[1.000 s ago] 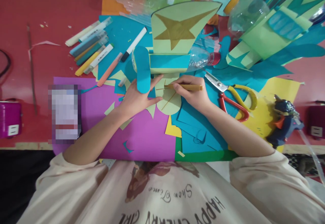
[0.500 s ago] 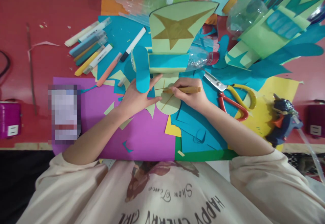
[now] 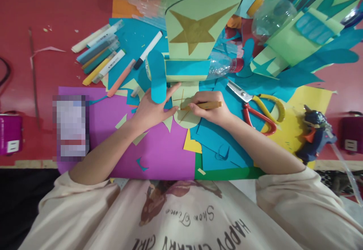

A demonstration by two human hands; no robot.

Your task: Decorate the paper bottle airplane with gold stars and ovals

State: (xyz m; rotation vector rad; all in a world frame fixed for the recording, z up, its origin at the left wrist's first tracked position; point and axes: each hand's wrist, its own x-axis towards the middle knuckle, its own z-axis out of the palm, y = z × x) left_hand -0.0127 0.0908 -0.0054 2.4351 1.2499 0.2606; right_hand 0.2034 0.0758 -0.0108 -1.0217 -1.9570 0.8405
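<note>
The lower flap (image 3: 186, 121) is matt paper, the red-capped bottle (image 3: 220, 64) glossy plastic, the scissor blades (image 3: 239, 91) shiny metal

Red tabletop (image 3: 17, 23) spreads well out left of the left hand (image 3: 151, 108); it looks paler far right of the right hand (image 3: 212, 107). Pale table edge (image 3: 36, 164) runs bodyward of both hands. Beneath, at left, dark area (image 3: 17, 201), unidentifiable. Light diffuse; shadows soft.

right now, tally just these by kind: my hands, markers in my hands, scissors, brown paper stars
Left hand and right hand: 2
Brown marker, in the right hand: 1
Scissors: 1
Brown star: 1
Total: 5
</note>
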